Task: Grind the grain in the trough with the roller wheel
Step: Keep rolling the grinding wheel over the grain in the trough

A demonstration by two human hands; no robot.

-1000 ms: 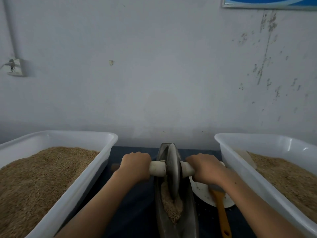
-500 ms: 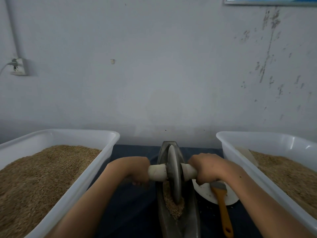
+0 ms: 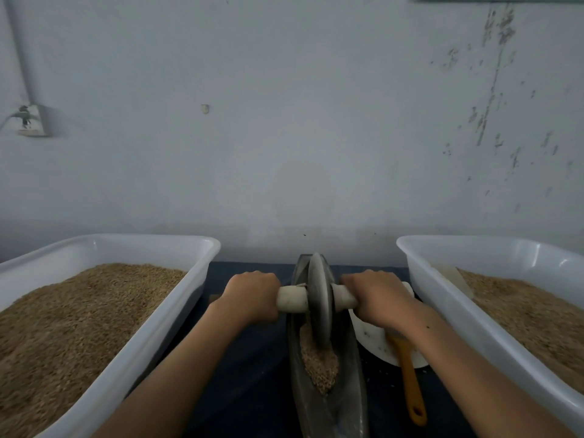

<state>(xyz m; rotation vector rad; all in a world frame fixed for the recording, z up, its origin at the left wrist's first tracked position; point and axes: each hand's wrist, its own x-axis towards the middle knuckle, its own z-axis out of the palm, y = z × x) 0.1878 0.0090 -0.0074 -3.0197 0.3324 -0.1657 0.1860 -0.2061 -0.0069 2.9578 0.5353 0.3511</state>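
Grain (image 3: 319, 365) lies heaped in the trough (image 3: 328, 403) at the surface's middle. Beyond it, the wheel (image 3: 320, 301) stands upright in the trough, left hand (image 3: 252, 295) and right hand (image 3: 376, 297) each with a closed grip round its handle (image 3: 292, 298).

Upright roller wheel (image 3: 319, 298) in trough (image 3: 347, 403), over grain (image 3: 319, 365)

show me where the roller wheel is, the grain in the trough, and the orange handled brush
roller wheel (image 3: 320, 298), head view, on the flat face of the metal disc.
grain in the trough (image 3: 319, 363), head view, on the middle of the pile.
orange-handled brush (image 3: 410, 384), head view, on the middle of its handle.
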